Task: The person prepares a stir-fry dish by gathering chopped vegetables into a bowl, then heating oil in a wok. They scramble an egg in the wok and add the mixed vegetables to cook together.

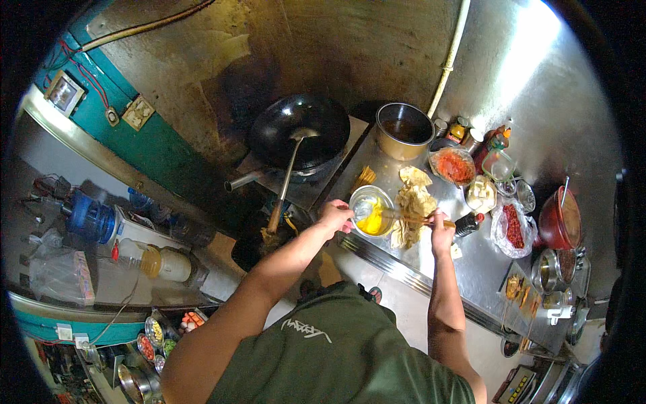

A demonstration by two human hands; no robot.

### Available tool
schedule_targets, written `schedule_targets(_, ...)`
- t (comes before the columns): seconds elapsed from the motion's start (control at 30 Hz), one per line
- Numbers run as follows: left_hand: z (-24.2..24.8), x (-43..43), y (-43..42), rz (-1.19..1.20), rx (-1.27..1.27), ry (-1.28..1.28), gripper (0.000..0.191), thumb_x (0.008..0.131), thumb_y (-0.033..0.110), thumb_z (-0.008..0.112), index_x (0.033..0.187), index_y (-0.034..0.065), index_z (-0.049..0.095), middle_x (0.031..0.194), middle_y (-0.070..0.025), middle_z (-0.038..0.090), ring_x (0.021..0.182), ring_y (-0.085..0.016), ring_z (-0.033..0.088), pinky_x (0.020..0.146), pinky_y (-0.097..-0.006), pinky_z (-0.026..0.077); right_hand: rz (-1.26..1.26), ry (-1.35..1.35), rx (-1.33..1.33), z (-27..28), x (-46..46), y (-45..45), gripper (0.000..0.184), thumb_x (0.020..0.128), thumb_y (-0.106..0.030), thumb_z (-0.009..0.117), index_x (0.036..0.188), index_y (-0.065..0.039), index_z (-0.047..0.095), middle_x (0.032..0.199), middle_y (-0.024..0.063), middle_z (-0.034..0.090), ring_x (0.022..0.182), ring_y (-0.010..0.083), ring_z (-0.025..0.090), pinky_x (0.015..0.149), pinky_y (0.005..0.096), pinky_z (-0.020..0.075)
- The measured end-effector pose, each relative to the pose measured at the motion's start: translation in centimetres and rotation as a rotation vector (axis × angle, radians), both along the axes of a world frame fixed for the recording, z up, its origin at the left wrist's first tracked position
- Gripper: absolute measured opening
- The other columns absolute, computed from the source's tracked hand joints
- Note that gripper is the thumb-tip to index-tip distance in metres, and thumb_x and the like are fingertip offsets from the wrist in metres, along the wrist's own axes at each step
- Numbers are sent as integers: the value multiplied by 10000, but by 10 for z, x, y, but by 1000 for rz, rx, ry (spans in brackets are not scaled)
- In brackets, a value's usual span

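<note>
My left hand [336,217] grips the left rim of a round metal bowl [389,200] at the front edge of the steel worktop. Beaten-looking yellow egg [374,220] lies in the bowl, beside a paler, clearer patch. In my right hand [442,233] is a pair of wooden chopsticks [416,218], held nearly level. Their far ends reach into the bowl and look blurred. Behind the chopsticks lies a crumpled tan cloth [416,194]. A dark bottle with a red cap [468,224] stands just right of my right hand.
A black wok [272,118] sits on the stove with a wooden-handled ladle [288,184] jutting forward. Nearby stand a deep pot [404,146], a bowl of red food [452,164], a bag of red chillies [513,232] and a red tub [553,214]. A tray [520,295] holds browned food.
</note>
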State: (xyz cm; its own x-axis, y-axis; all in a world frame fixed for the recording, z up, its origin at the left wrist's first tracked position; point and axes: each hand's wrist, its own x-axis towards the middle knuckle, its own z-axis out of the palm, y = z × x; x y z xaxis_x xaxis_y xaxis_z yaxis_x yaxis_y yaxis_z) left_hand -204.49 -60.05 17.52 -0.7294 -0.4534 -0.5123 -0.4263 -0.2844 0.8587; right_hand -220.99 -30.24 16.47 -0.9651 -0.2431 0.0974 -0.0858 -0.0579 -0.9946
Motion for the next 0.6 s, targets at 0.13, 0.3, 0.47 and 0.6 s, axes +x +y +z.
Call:
schedule_targets(0.13, 1, -1, 3, -3, 21, -11, 257, 889, 57, 691, 1120, 13, 587, 925, -131, 687, 622, -222, 714, 455, -320, 568, 27, -4, -35, -1, -3, 0, 427, 1049, -337, 591, 738, -45, 606, 767, 52, 639, 731, 138, 601, 704, 308, 502)
schedule_targets(0.3, -5, -4, 6, -6, 14, -37, 273, 880, 52, 693, 1127, 13, 583, 927, -118, 687, 624, -219, 710, 463, -320, 570, 71, -120, -82, -3, -8, 2, 423, 1049, -321, 591, 752, -19, 606, 734, 65, 636, 656, 162, 622, 649, 297, 493)
schedule_targets(0.47, -16, -10, 13, -13, -14, -88, 285, 864, 56, 697, 1123, 14, 584, 925, -110, 685, 621, -217, 710, 467, -322, 571, 92, -57, -26, -8, -12, 6, 423, 1050, -310, 593, 739, -22, 593, 734, 71, 631, 653, 174, 635, 648, 301, 494)
schedule_targets(0.6, -23, -13, 14, 10, -1, -65, 275, 863, 57, 693, 1114, 16, 589, 928, -103, 682, 610, -212, 706, 464, -324, 571, 216, -199, 14, -13, -15, 8, 396, 1051, -284, 593, 763, -12, 592, 746, 79, 630, 665, 182, 644, 633, 309, 531)
